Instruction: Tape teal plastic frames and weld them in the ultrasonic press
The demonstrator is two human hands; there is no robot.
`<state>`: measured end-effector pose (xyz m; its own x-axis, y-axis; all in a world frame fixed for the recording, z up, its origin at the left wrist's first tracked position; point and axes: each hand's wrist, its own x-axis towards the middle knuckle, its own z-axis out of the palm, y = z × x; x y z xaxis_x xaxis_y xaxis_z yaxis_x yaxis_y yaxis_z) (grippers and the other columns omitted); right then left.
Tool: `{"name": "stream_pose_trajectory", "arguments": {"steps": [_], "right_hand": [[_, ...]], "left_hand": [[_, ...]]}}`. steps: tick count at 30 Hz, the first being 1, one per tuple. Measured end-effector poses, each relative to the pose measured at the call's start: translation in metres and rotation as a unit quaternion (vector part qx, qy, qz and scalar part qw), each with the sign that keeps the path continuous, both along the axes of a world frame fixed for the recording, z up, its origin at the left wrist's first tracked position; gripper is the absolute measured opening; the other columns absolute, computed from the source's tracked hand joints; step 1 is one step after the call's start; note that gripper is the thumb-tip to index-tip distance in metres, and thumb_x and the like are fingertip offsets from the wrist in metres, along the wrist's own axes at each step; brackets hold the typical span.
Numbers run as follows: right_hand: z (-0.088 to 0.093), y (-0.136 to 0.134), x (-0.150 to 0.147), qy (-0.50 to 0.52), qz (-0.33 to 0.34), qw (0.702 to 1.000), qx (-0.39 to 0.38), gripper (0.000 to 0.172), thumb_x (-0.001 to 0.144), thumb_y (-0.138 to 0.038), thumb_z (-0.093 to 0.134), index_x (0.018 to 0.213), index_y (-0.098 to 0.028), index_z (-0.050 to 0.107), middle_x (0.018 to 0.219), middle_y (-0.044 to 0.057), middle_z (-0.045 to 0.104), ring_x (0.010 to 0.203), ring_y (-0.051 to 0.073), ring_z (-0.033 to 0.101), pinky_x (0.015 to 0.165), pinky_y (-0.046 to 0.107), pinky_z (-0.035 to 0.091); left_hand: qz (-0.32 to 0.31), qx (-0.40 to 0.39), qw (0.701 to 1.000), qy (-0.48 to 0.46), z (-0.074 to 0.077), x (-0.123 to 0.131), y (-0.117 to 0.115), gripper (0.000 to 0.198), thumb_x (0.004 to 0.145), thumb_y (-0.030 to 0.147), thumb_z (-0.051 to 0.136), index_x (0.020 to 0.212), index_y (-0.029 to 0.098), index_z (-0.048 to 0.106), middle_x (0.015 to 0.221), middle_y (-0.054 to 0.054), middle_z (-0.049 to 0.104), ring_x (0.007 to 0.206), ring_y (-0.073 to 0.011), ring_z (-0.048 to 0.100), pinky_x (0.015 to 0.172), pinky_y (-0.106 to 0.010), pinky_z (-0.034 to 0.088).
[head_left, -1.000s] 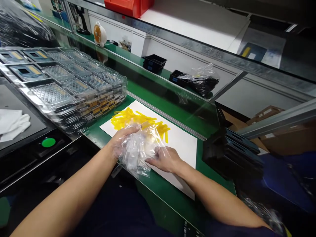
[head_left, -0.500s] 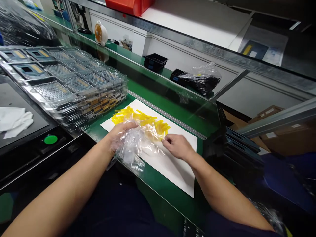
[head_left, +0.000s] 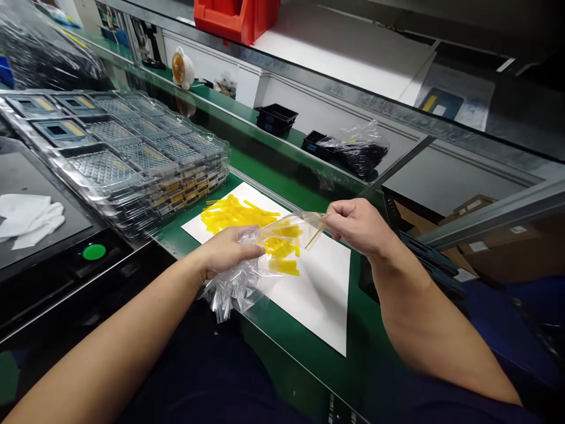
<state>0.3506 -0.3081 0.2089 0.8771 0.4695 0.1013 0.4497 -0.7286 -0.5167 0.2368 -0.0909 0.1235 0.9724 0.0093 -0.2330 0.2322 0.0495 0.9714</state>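
My left hand (head_left: 232, 250) is closed on a crumpled bunch of clear plastic film (head_left: 238, 288), which hangs below the fingers. One film piece (head_left: 293, 222) stretches from there to my right hand (head_left: 359, 227), whose thumb and fingers pinch its far end. A narrow yellow-brown edge (head_left: 314, 235) shows on the film beside the right fingers. Under and behind the film, many yellow strips (head_left: 229, 213) lie heaped on a white sheet (head_left: 326, 306). Some strips (head_left: 285, 267) show through or beside the clear plastic; which of them are attached to it I cannot tell.
Stacked clear trays (head_left: 145, 141) with parts stand at left, near white gloves (head_left: 30, 218) and a green button (head_left: 94, 252). Behind the green bench are black bins (head_left: 276, 116), a bagged black bundle (head_left: 362, 153) and a small fan (head_left: 182, 68). A red bin (head_left: 238, 20) sits on the overhead shelf.
My right hand has moved right and up, away from the left, drawing a film piece taut between them. The left hand still grips the bunch, and more yellow strips are visible.
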Motion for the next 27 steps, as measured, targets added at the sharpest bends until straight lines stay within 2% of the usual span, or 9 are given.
{"name": "stream_pose_trajectory", "arguments": {"steps": [3,7,9,13,16,18,22,25,27], "right_hand": [[-0.002,0.004,0.005,0.046,0.021,0.999,0.002,0.024,0.068,-0.028,0.051,0.047,-0.018,0.045,0.041,-0.001,0.048,0.041,0.008,0.039,0.043,0.022,0.029],[-0.004,0.01,0.01,0.061,0.052,0.989,-0.128,0.026,0.07,-0.033,0.059,0.05,-0.018,0.051,0.047,-0.001,0.052,0.043,0.008,0.042,0.043,0.021,0.027],[-0.001,0.011,0.011,0.052,0.075,0.982,-0.163,0.026,0.07,-0.036,0.061,0.053,-0.018,0.054,0.051,-0.001,0.054,0.046,0.008,0.043,0.044,0.021,0.027],[0.003,0.007,0.015,0.075,0.136,0.98,-0.128,0.032,0.073,-0.045,0.061,0.058,-0.018,0.056,0.054,-0.001,0.055,0.049,0.008,0.043,0.046,0.021,0.03],[-0.002,0.008,0.018,0.023,0.14,0.988,-0.063,0.031,0.075,-0.044,0.06,0.059,-0.017,0.056,0.06,0.0,0.057,0.054,0.01,0.047,0.051,0.022,0.035],[-0.012,0.015,0.013,-0.025,0.165,0.986,-0.009,0.027,0.076,-0.038,0.06,0.06,-0.017,0.056,0.069,0.002,0.06,0.062,0.012,0.052,0.057,0.023,0.04],[-0.047,0.046,-0.027,-0.023,0.322,0.939,0.116,0.018,0.081,-0.027,0.056,0.066,-0.017,0.055,0.088,0.007,0.063,0.082,0.015,0.058,0.077,0.029,0.047],[-0.08,0.075,-0.069,0.003,0.404,0.897,0.18,0.012,0.082,-0.02,0.052,0.069,-0.018,0.052,0.096,0.009,0.061,0.09,0.015,0.058,0.085,0.029,0.047],[-0.102,0.093,-0.095,0.019,0.417,0.886,0.201,0.005,0.08,-0.02,0.052,0.075,-0.018,0.051,0.097,0.009,0.06,0.093,0.015,0.057,0.087,0.029,0.047]], "left_hand": [[0.004,0.012,1.0,-0.009,-0.002,-0.001,0.001,0.04,0.065,0.028,0.072,0.104,0.02,0.07,0.102,-0.006,0.072,0.093,-0.0259,0.066,0.077,-0.031,0.051],[0.011,0.002,1.0,-0.004,-0.009,-0.001,0.004,0.037,0.067,0.028,0.07,0.102,0.019,0.07,0.1,-0.007,0.072,0.087,-0.0265,0.067,0.075,-0.034,0.052],[0.018,-0.005,1.0,0.0,-0.013,0.0,0.006,0.035,0.067,0.029,0.07,0.101,0.019,0.07,0.099,-0.008,0.072,0.085,-0.0264,0.067,0.074,-0.035,0.053],[0.029,-0.049,0.998,0.005,-0.019,-0.001,0.01,0.037,0.065,0.029,0.072,0.1,0.018,0.07,0.098,-0.008,0.072,0.083,-0.026,0.067,0.075,-0.037,0.053],[0.026,-0.095,0.995,-0.005,-0.02,-0.002,0.012,0.04,0.065,0.03,0.074,0.103,0.018,0.069,0.098,-0.008,0.072,0.085,-0.0256,0.067,0.078,-0.038,0.052],[0.036,-0.133,0.99,-0.025,-0.021,-0.004,0.013,0.042,0.066,0.029,0.075,0.106,0.018,0.068,0.101,-0.008,0.071,0.087,-0.0244,0.066,0.082,-0.038,0.051],[0.076,-0.235,0.966,-0.069,-0.026,-0.018,0.016,0.043,0.068,0.029,0.075,0.108,0.017,0.065,0.103,-0.008,0.07,0.09,-0.0229,0.065,0.084,-0.035,0.05],[0.116,-0.277,0.951,-0.069,-0.041,-0.041,0.022,0.032,0.068,0.031,0.076,0.095,0.016,0.067,0.09,-0.006,0.07,0.081,-0.0193,0.065,0.077,-0.03,0.052],[0.166,-0.27,0.947,-0.049,-0.055,-0.062,0.028,0.024,0.066,0.032,0.078,0.079,0.016,0.066,0.074,-0.002,0.066,0.067,-0.0146,0.062,0.065,-0.024,0.051]]}}
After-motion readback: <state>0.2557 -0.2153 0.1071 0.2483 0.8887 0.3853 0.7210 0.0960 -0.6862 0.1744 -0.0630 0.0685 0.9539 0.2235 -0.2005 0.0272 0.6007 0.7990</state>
